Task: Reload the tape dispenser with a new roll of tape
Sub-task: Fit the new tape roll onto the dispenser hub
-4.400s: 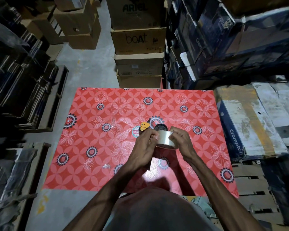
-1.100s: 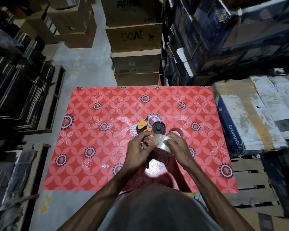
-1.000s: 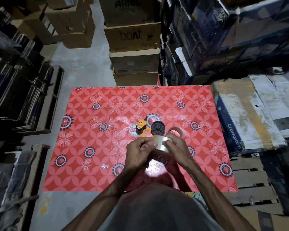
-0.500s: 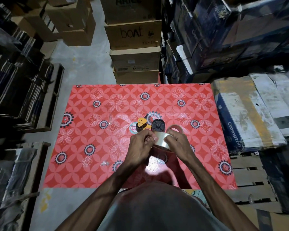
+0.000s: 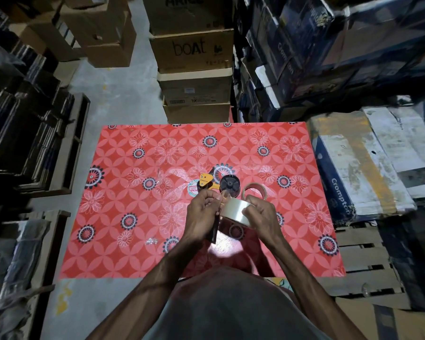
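Glossy clear film on the tape roll (image 5: 236, 212). The desk (image 5: 123, 256) cover shines smooth; cardboard boxes (image 5: 192, 49) look matt.

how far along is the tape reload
Done: empty core lies beside the tape dispenser, its black hub bare. In hand: right hand grips the new tape roll, left hand pinches its peeled end. Left: mount the roll on the hub and thread it.
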Available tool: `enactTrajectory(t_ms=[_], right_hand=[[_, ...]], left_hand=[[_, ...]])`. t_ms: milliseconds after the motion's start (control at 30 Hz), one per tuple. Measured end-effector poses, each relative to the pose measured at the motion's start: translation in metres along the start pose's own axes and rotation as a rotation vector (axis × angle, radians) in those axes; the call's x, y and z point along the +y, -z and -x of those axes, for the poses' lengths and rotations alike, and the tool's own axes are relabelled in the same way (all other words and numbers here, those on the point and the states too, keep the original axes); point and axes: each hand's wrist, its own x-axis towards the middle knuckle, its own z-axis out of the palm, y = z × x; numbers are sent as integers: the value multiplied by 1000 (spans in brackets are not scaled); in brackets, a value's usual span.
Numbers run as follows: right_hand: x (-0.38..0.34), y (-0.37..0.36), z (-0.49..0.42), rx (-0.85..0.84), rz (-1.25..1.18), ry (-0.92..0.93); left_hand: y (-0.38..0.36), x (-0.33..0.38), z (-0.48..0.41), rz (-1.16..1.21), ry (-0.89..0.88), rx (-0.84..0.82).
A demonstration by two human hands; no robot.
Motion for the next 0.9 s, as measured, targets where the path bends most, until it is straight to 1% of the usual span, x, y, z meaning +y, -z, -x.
enactTrajectory(t_ms=[67, 133, 300, 367, 433, 500, 567, 633, 700, 800, 833, 900], right_hand=[[-1, -1, 3, -2, -106, 8], [3, -2, 2, 13, -140, 15], [31, 10, -10, -28, 1, 27], [35, 13, -11, -51, 26, 37], [35, 15, -10, -89, 52, 47], [33, 17, -8, -127, 73, 56], [33, 16, -6, -134, 96, 75], [38, 15, -3, -95, 125, 102], [43, 14, -1, -39, 178, 138], [44, 18, -5, -12, 262, 191], [45, 20, -9, -35, 289, 209], [46, 25, -16, -114, 331, 184]], left_hand=[[-3, 5, 0, 113, 63, 15], [-6, 8, 1, 175, 100, 42], [-9, 8, -4, 175, 59, 83], [-6, 11, -9, 211, 41, 65], [-3, 14, -13, 193, 19, 37], [-1, 12, -16, 207, 31, 16], [2, 8, -19, 306, 96, 3], [2, 6, -20, 462, 168, -9], [0, 5, -18, 543, 185, -15], [2, 3, -14, 533, 162, -37], [5, 1, -14, 512, 150, -52], [11, -1, -14, 454, 109, -77]])
